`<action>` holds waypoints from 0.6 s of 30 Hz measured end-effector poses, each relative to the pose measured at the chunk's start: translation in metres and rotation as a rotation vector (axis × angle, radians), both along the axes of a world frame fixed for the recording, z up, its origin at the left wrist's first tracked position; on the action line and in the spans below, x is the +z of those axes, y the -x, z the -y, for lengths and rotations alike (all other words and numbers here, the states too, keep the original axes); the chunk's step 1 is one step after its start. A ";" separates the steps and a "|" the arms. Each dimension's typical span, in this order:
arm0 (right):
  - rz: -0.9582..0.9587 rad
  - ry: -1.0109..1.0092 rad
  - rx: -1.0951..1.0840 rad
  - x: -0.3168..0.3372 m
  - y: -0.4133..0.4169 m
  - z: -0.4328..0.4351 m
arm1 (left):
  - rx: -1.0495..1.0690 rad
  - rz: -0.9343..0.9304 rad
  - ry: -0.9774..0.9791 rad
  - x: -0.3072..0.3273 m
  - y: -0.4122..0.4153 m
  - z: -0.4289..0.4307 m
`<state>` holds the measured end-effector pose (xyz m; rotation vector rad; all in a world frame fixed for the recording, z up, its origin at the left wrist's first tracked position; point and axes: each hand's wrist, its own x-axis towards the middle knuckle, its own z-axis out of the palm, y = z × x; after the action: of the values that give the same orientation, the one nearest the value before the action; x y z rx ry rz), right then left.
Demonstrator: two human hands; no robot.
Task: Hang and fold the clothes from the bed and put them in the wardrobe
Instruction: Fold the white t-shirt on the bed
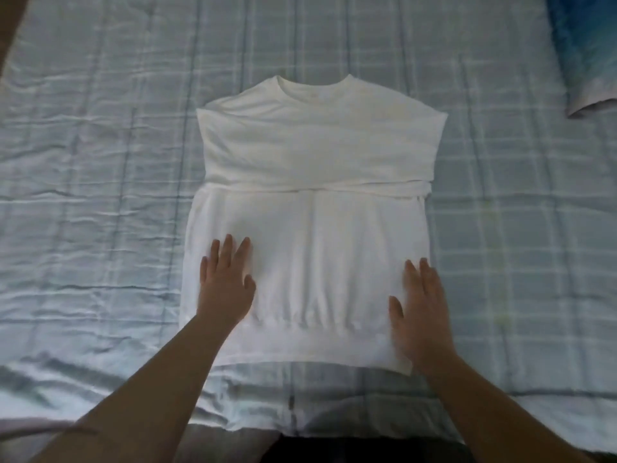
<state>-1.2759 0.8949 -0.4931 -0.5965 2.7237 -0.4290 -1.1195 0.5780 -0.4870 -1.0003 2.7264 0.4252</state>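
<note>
Wrinkled pale-blue checked quilt [100,162]

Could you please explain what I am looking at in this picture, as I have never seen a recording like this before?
There is no machine here. A person wears a camera on the head, so this one picture looks forward and down at their own arms. A white long-sleeved top lies on a pale blue checked bedspread, its sleeves folded in across the middle. The left hand and the right hand rest flat on its lower part, fingers straight, so nothing is gripped. A blue piece of cloth shows at the top right.
</note>
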 end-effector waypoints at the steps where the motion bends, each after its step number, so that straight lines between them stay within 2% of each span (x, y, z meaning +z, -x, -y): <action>1: 0.068 0.073 -0.148 0.000 -0.019 -0.009 | 0.110 -0.010 -0.030 0.003 -0.022 0.002; 3: 0.212 0.243 -0.415 0.005 -0.048 -0.018 | 0.363 0.012 -0.131 0.008 -0.059 0.003; 5: 0.327 0.353 -0.575 0.014 -0.066 -0.021 | 0.586 -0.028 -0.257 0.014 -0.083 0.000; 8: 0.444 0.313 -0.712 0.028 -0.074 -0.014 | 0.800 -0.152 -0.427 0.023 -0.097 0.003; 12: 0.667 0.199 -0.839 0.025 -0.056 -0.011 | 0.793 0.016 -0.572 0.029 -0.109 0.017; 15: 0.776 0.180 -0.855 0.030 -0.047 -0.019 | 0.792 -0.069 -0.738 0.030 -0.128 0.022; 16: 0.782 0.226 -0.859 0.037 -0.047 -0.021 | 0.811 -0.117 -0.783 0.032 -0.134 0.023; 18: 0.828 0.455 -0.922 0.055 -0.051 -0.031 | 0.899 -0.232 -0.913 0.039 -0.145 0.021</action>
<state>-1.2246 0.9263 -0.4385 0.6816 1.9094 -1.1949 -0.9743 0.5567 -0.4476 -1.8005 1.6374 1.7705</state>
